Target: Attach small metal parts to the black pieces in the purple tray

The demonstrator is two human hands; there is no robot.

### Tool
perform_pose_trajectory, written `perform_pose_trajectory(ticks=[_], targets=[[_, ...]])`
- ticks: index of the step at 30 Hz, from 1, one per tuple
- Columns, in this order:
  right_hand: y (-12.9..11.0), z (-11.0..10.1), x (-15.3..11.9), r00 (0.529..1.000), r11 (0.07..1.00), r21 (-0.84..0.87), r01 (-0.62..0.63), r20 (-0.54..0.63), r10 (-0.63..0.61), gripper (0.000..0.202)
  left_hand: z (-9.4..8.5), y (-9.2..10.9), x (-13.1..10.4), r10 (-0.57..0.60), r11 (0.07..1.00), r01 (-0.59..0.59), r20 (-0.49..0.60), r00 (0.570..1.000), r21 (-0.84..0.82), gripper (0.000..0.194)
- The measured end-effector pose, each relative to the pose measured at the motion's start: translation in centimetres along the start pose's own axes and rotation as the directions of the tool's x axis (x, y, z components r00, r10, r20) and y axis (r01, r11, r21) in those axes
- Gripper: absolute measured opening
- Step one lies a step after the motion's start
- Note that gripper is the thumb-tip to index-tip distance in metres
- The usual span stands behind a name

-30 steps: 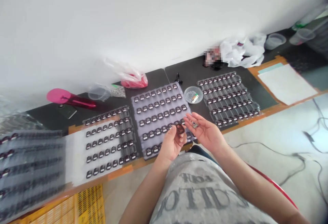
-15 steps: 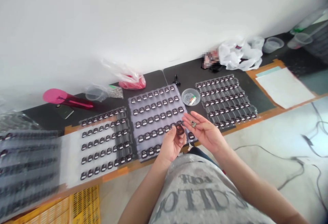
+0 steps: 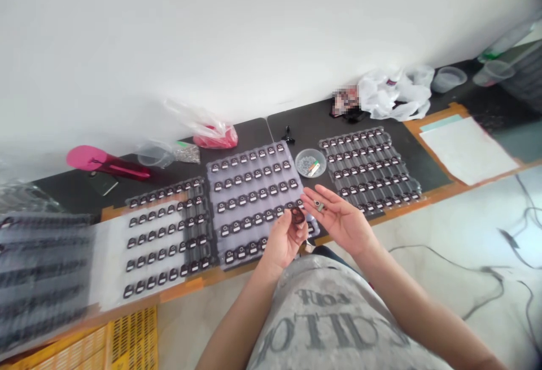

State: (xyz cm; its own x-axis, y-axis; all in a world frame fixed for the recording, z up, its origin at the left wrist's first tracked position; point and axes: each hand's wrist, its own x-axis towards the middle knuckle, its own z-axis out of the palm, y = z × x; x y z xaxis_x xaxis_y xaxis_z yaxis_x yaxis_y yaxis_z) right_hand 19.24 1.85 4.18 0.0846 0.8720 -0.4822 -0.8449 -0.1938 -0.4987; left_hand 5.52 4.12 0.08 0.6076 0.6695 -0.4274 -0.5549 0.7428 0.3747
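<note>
My left hand [image 3: 289, 237] is closed around a small black plastic casing [image 3: 297, 216], with thumb and fingers gripping its edges. Just to the right, my right hand [image 3: 345, 220] is turned palm up, its fingers stretched out, and holds a small circuit board [image 3: 318, 205] with a round dark part on it. The two hands are close together above the near right corner of a clear plastic tray [image 3: 249, 234]. Several rows of black units with white labels sit in that tray; my left hand hides some of them.
Similar filled trays stand left [image 3: 199, 212] and right [image 3: 359, 169]. A round dish [image 3: 311, 164] of small parts lies behind my hands. Along the wall are a pink object [image 3: 91, 158], a bag with red contents [image 3: 215, 135] and white plastic bags [image 3: 396, 93]. Cables [image 3: 449, 262] cross the floor.
The view has shifted slightly, so trays and dish appear a little further left and lower. Both hands keep their hold, nearly unchanged.
</note>
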Motion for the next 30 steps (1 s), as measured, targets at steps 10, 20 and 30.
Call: perform_pose_trajectory(ticks=[10,20,30], targets=[[-0.6,-0.9,0.0,0.999,0.999,0.023,-0.035,0.036,0.035,0.032,0.3,-1.0,0.1,0.015,1.000,-0.015,-0.034,0.999,0.005,0.030],[-0.7,-1.5,0.1,0.995,0.998,-0.043,-0.041,0.089,0.044,0.039,0.4,-1.7,0.3,0.030,1.000,-0.030,-0.050,0.998,-0.008,0.031],[-0.8,-2.4,0.9,0.994,0.994,-0.047,-0.098,-0.061,0.096,0.019,0.4,-2.5,0.9,0.037,0.999,-0.037,-0.076,0.996,-0.001,0.035]])
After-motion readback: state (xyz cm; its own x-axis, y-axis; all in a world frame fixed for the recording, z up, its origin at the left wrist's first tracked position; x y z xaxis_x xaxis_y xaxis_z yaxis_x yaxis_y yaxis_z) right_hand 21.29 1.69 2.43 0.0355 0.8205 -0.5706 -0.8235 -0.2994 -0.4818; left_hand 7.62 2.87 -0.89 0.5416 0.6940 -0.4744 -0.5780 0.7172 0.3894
